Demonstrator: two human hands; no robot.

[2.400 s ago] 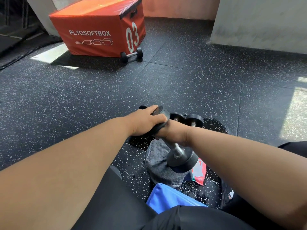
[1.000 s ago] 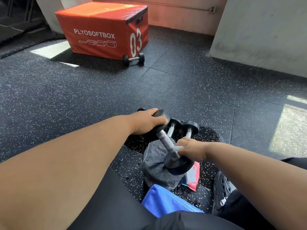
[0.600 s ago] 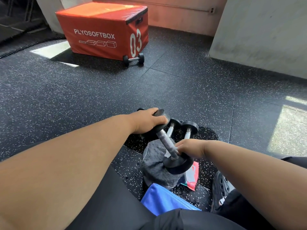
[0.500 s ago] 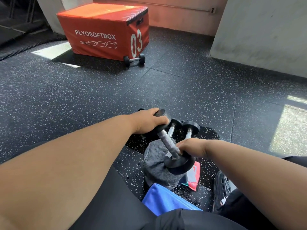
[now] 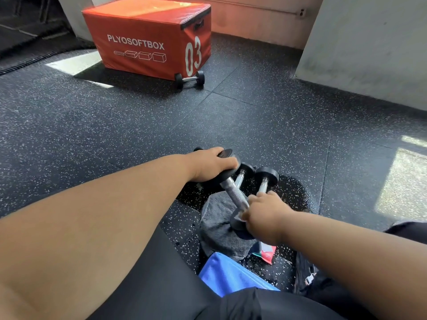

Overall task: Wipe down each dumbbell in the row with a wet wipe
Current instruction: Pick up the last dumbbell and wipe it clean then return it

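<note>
Covering the whole scene is a black speckled rubber floor [image 5: 265, 125], on which everything is set. Far beyond the left hand, an orange plyo box [image 5: 147, 40] marked PLYOSOFTBOX and 03 is seen, with a small dumbbell [image 5: 190, 79] lying against its near corner. Just below the right hand, a grey towel [image 5: 219, 229] is spread on the floor, and nearer the body than that hand a blue item [image 5: 228, 273] is partly hidden by dark clothing. A red and green packet [image 5: 265, 252] is seen just under the right wrist.

The held dumbbell [image 5: 233, 190] is kept tilted between the two hands, its lower head resting on the towel. Its upper head is gripped from above by the left hand [image 5: 210, 165], whose fingers are curled over the rim. The right hand [image 5: 263, 215] is closed around the lower end of the handle where it meets the lower head, and a scrap of white, taken to be the wet wipe [image 5: 242, 217], is pinched under its fingers against the metal. Just beyond the right hand and beside the left hand's fingertips, two more dumbbells [image 5: 265, 179] are laid side by side on a wet dark patch of floor.
</note>
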